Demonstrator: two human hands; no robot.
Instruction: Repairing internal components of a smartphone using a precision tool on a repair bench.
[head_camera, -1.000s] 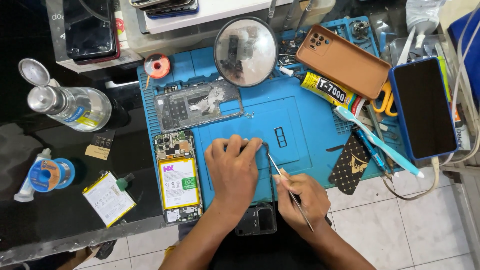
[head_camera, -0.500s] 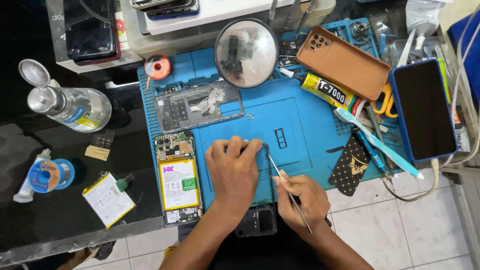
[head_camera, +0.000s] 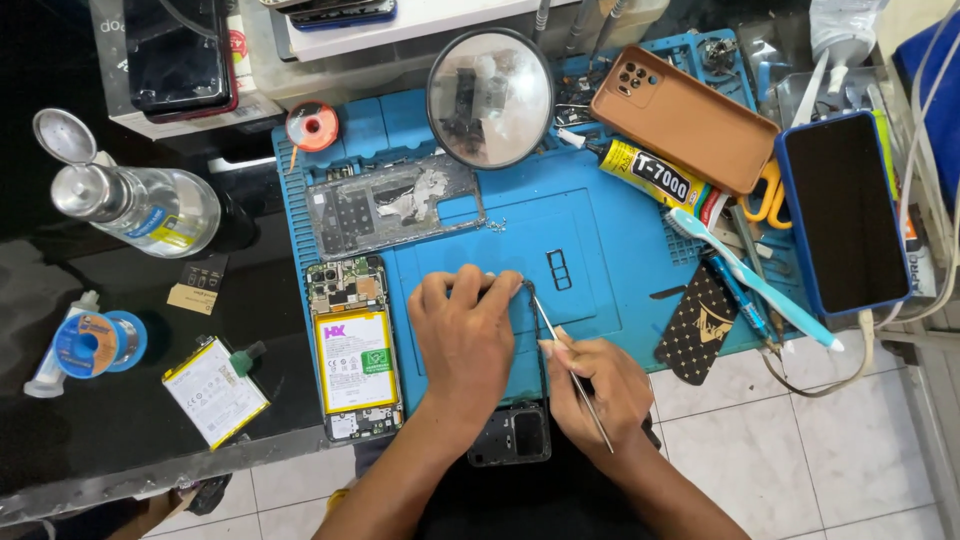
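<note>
My left hand lies flat on a dark phone frame that rests on the blue work mat, fingers curled over the frame's far edge. My right hand grips thin metal tweezers, whose tip touches the frame's top corner beside my left fingertips. Most of the frame is hidden under my left hand; only its lower end shows near the table's edge.
An opened phone with a yellow-edged battery lies left of my hands, a bare phone midframe behind it. A round mirror, glue tube, toothbrush, brown phone case and blue-cased phone crowd the back and right. A glass bottle stands left.
</note>
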